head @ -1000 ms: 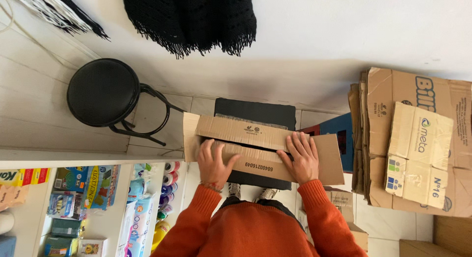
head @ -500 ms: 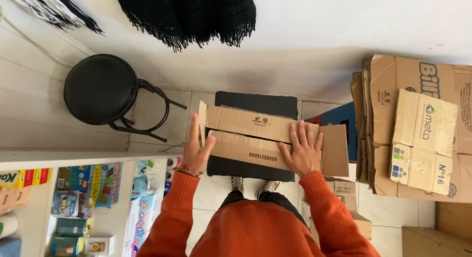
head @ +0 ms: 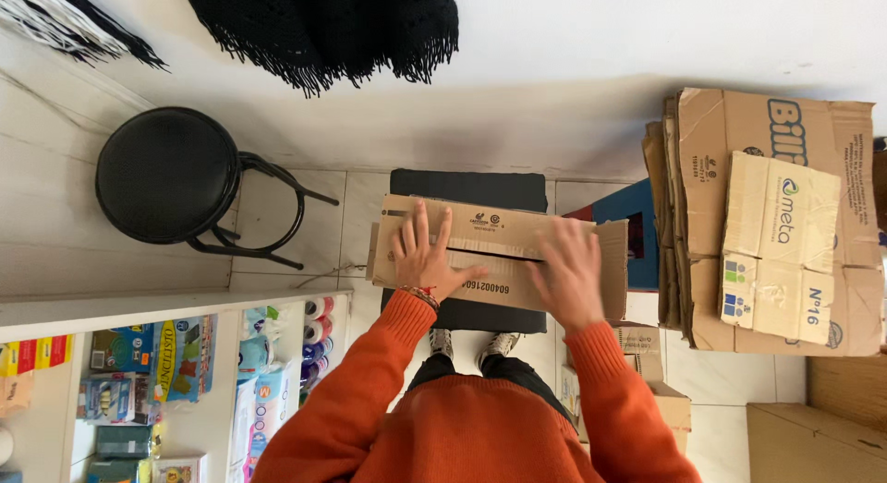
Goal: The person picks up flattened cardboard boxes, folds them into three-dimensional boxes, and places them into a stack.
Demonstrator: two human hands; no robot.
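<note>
A brown cardboard box [head: 499, 226] with its flaps folded shut rests on a black square seat [head: 467, 186] in front of me. My left hand [head: 427, 254] lies flat on the box's left half, fingers spread, with a beaded bracelet at the wrist. My right hand [head: 568, 272] is pressed flat on the right half and looks motion-blurred. Both arms wear orange sleeves. My shoes show below the seat.
A round black stool [head: 168, 173] stands at the left. Flattened cardboard boxes [head: 771, 215] are stacked at the right, more cartons [head: 813, 441] at the lower right. White shelves [head: 139, 372] with packaged goods sit at the lower left. Black fringed cloth [head: 333, 26] hangs above.
Both hands have shifted on top of the box; the left moved inward from the left edge onto the flap, and the right slid down and right.
</note>
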